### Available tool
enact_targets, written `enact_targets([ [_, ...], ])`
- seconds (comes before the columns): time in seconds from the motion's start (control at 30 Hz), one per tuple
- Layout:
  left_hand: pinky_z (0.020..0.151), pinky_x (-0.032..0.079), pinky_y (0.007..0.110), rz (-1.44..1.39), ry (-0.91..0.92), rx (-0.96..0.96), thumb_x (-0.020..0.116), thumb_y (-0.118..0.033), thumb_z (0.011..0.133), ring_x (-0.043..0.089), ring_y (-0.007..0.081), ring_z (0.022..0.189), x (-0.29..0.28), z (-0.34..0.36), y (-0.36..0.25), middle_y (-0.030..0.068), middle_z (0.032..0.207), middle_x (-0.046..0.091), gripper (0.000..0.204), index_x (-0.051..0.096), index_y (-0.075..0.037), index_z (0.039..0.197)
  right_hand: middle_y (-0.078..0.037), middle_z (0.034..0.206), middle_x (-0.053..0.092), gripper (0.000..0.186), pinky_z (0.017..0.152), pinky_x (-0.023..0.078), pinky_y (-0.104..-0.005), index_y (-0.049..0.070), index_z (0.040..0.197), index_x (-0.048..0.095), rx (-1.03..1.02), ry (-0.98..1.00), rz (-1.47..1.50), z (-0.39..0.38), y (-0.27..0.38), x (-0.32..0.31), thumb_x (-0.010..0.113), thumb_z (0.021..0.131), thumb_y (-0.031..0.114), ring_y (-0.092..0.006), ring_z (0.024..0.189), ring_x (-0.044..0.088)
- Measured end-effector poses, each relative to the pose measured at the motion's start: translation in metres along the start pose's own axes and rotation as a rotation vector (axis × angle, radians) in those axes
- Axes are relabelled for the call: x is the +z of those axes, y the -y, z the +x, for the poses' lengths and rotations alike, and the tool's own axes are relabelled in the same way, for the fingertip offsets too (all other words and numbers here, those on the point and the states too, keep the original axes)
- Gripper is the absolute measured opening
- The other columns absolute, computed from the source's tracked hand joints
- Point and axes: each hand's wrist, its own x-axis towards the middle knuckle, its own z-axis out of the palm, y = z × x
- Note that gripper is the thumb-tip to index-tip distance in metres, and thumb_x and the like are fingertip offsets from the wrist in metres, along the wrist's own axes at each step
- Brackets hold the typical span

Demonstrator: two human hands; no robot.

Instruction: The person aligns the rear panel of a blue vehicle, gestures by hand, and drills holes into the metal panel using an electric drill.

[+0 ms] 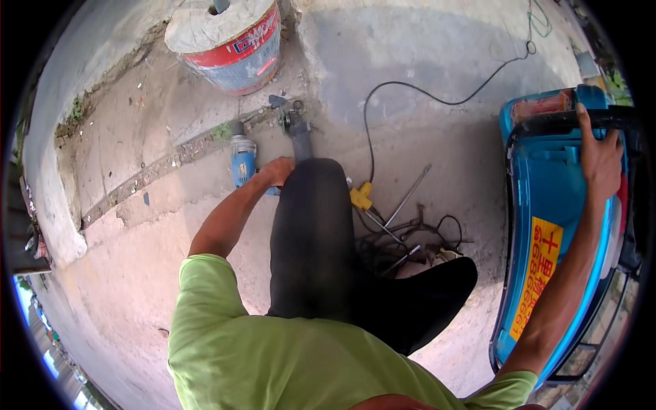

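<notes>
My left hand [279, 170] reaches low beside my knee, its fingers curled and partly hidden. Close by, a blue power drill [243, 162] with a metal front stands out on the concrete. Just past the knee lies a dark grey angle grinder [301, 139], its rear end hidden by my leg. What the left fingers hold, if anything, cannot be made out. On the far right, my right hand [601, 162] grips a black rail [557, 123] on a blue vehicle body [547, 178], one finger stretched over the rail.
A red and grey bucket [239, 65] with a pale top stands at the back. A black cable [447, 103] runs to a yellow connector [361, 196]. Metal rods [408, 195] and dark tangled pieces [389, 239] lie right of my knee. A broken concrete edge [164, 168] crosses the left.
</notes>
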Motion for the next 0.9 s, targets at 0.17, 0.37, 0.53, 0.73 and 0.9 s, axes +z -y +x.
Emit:
enact_targets([
  [0.17,0.101,0.053,0.045,-0.655,-0.391,-0.532,0.082,-0.064,0.072,0.066,0.0394,0.121,-0.012,0.017,-0.034,0.0264,0.124,0.069,0.089,0.064,0.004,0.127,-0.026,0.143,0.058,0.117,0.092,0.057,-0.056,0.011,0.148,0.056,0.009,0.033,0.036,0.004,0.005,-0.019,0.039,0.075,0.101,-0.0418,0.124,0.065],
  [0.37,0.102,0.052,0.047,-0.705,-0.576,-0.634,0.078,-0.052,0.074,0.065,0.0422,0.121,0.005,0.048,-0.051,0.0267,0.127,0.067,0.078,0.061,0.005,0.125,-0.026,0.14,0.06,0.105,0.089,0.058,-0.0527,0.014,0.145,0.058,-0.021,0.062,0.026,-0.001,0.008,-0.027,0.042,0.081,0.095,-0.0404,0.12,0.067],
  [0.53,0.101,0.052,0.05,-0.644,-0.788,-0.551,0.077,-0.047,0.074,0.063,0.0436,0.119,-0.011,0.061,-0.037,0.0271,0.126,0.063,0.072,0.058,0.004,0.121,-0.025,0.143,0.059,0.106,0.096,0.055,-0.0527,0.012,0.147,0.057,0.004,0.089,0.05,-0.003,0.01,-0.032,0.044,0.081,0.094,-0.0428,0.123,0.065],
  [0.73,0.099,0.053,0.05,-0.593,-0.848,-0.394,0.078,-0.049,0.073,0.065,0.0441,0.115,-0.103,0.121,-0.022,0.0272,0.122,0.066,0.071,0.061,0.004,0.118,-0.025,0.14,0.058,0.096,0.095,0.054,-0.0535,0.02,0.152,0.053,-0.037,0.106,-0.052,-0.001,-0.014,-0.013,0.046,0.086,0.09,-0.0422,0.124,0.063],
  [0.9,0.092,0.054,0.047,-0.536,-0.93,-0.372,0.082,-0.053,0.073,0.072,0.0419,0.103,-0.119,0.146,0.015,0.0262,0.107,0.074,0.067,0.07,0.003,0.107,-0.028,0.142,0.057,0.106,0.105,0.048,-0.0561,0.017,0.152,0.052,-0.025,0.141,0.117,-0.001,-0.011,-0.003,0.046,0.08,0.094,-0.0449,0.129,0.06],
])
